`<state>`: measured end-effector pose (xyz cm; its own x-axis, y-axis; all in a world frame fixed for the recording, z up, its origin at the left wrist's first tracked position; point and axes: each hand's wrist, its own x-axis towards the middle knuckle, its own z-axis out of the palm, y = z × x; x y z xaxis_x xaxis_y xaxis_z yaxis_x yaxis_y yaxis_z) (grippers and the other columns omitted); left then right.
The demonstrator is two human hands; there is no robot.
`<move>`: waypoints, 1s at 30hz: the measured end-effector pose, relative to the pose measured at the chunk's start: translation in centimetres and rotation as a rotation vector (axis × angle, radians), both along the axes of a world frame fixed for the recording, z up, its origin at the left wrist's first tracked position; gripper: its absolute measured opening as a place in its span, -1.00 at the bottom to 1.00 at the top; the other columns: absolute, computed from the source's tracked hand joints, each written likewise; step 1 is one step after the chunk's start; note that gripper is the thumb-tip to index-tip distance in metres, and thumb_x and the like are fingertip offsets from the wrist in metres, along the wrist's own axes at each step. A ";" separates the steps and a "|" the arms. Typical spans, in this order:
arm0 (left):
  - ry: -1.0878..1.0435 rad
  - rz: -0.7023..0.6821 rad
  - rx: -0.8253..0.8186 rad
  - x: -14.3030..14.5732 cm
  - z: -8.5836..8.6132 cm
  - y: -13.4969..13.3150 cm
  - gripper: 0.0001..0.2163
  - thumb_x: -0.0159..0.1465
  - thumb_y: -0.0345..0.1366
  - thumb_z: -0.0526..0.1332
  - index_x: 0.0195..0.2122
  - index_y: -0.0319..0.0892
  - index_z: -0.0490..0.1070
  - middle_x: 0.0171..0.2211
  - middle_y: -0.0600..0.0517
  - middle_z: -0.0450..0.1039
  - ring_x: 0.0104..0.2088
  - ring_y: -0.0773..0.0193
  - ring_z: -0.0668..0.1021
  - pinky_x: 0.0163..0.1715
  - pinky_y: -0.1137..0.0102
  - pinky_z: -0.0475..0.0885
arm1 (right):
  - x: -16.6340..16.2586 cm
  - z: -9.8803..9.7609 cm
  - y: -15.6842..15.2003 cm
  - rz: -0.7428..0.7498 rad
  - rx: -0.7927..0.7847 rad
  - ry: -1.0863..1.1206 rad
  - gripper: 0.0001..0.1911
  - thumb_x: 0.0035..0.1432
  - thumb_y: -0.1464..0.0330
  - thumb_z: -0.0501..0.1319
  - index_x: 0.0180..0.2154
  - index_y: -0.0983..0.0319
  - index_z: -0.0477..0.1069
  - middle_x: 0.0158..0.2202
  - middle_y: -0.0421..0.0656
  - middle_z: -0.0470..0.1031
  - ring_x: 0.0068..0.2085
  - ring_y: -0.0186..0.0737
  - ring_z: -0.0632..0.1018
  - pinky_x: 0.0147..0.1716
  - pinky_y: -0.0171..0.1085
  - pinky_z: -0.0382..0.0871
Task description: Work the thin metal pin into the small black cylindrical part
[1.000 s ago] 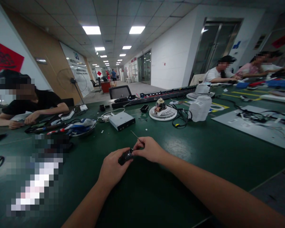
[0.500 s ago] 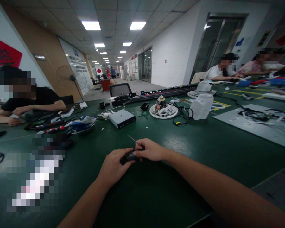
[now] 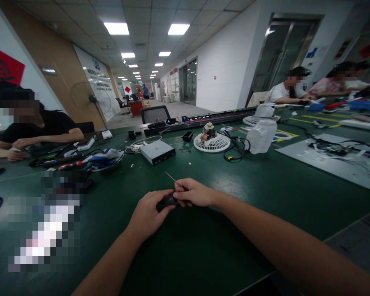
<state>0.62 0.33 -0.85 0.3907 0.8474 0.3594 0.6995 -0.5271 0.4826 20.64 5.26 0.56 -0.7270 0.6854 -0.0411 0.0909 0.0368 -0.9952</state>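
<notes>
A dark thing is held in the left hand, a thin stick in the right hand. A white grille is seen at their one o'clock.

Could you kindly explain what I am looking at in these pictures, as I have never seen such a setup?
There is no machine here: these are a person's own bare hands, seen from a camera worn on the head, looking forward and down. The left hand holds a small dark part. The right hand has its fingers at the end of that part, and holds a thin rod. On the green table beyond lie a silver box, a round white grille, a white plastic housing and, to the right, a grey panel.
</notes>
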 end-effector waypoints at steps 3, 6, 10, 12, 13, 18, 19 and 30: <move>0.009 0.001 -0.001 0.0 0.1 0.0 -0.64 0.19 -0.30 0.29 0.03 -0.03 0.41 -0.11 0.02 0.54 -0.13 0.15 0.54 -0.11 0.21 0.43 | 0.0 0.1 0.0 -0.014 0.011 0.012 -0.68 0.14 0.34 0.22 -0.48 0.18 0.06 -0.70 -0.40 0.27 -0.67 -0.47 0.29 -0.73 -0.50 0.09; -0.001 -0.017 -0.005 0.1 0.2 -0.2 -0.64 0.18 -0.30 0.30 0.03 -0.01 0.41 -0.11 0.04 0.54 -0.12 0.16 0.54 -0.11 0.23 0.44 | 0.0 0.2 0.0 -0.019 0.030 -0.004 -0.63 0.09 0.29 0.28 -0.47 0.18 0.04 -0.69 -0.38 0.30 -0.67 -0.46 0.31 -0.73 -0.49 0.08; -0.017 -0.007 -0.010 0.1 0.1 -0.3 -0.65 0.19 -0.31 0.29 0.03 -0.02 0.41 -0.11 0.04 0.55 -0.11 0.17 0.55 -0.08 0.22 0.44 | 0.1 0.1 0.1 -0.024 0.052 0.003 -0.66 0.11 0.29 0.23 -0.47 0.18 0.04 -0.60 -0.33 0.38 -0.68 -0.49 0.28 -0.73 -0.46 0.06; -0.029 0.025 -0.001 0.1 0.0 -0.2 -0.64 0.20 -0.30 0.28 0.04 -0.03 0.40 -0.08 0.02 0.54 -0.09 0.16 0.55 -0.06 0.21 0.43 | 0.1 0.2 0.2 -0.078 0.107 0.017 -0.66 0.07 0.33 0.24 -0.48 0.17 0.03 -0.57 -0.34 0.36 -0.67 -0.49 0.28 -0.70 -0.44 0.08; -0.034 0.039 0.005 0.1 0.0 -0.1 -0.64 0.20 -0.30 0.27 0.04 -0.03 0.40 -0.07 0.02 0.53 -0.08 0.15 0.55 -0.05 0.20 0.43 | 0.2 0.3 0.1 -0.118 0.157 0.021 -0.65 0.04 0.37 0.26 -0.49 0.18 0.03 -0.56 -0.35 0.35 -0.64 -0.48 0.29 -0.67 -0.42 0.12; -0.050 0.059 -0.002 0.1 0.1 -0.1 -0.68 0.20 -0.32 0.26 0.01 -0.04 0.41 -0.08 0.00 0.53 -0.10 0.14 0.55 -0.08 0.19 0.45 | 0.4 0.8 -0.1 -0.209 0.368 0.010 -0.60 -0.10 0.45 0.33 -0.51 0.18 0.04 -0.43 -0.24 0.47 -0.43 -0.36 0.43 -0.40 -0.31 0.33; -0.050 0.058 -0.008 0.1 0.1 -0.1 -0.68 0.20 -0.32 0.26 0.00 -0.04 0.41 -0.08 0.01 0.53 -0.10 0.15 0.55 -0.08 0.19 0.45 | 0.4 0.9 -0.1 -0.205 0.376 0.013 -0.59 -0.10 0.46 0.33 -0.51 0.18 0.03 -0.41 -0.21 0.50 -0.40 -0.33 0.46 -0.37 -0.28 0.35; -0.072 0.070 -0.010 0.3 0.8 -0.3 -0.71 0.18 -0.31 0.28 -0.04 -0.05 0.45 -0.12 0.03 0.55 -0.12 0.14 0.56 -0.10 0.19 0.47 | 0.4 1.1 -0.8 -0.184 0.642 -0.117 -0.61 -0.01 0.50 0.23 -0.54 0.16 -0.02 -0.36 -0.17 0.54 -0.25 -0.19 0.59 -0.36 -0.29 0.34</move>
<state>0.88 0.06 -0.08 0.3040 0.8754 0.3759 0.6978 -0.4732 0.5377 20.99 4.42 1.70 -0.6114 0.7126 0.3441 0.2582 0.5907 -0.7645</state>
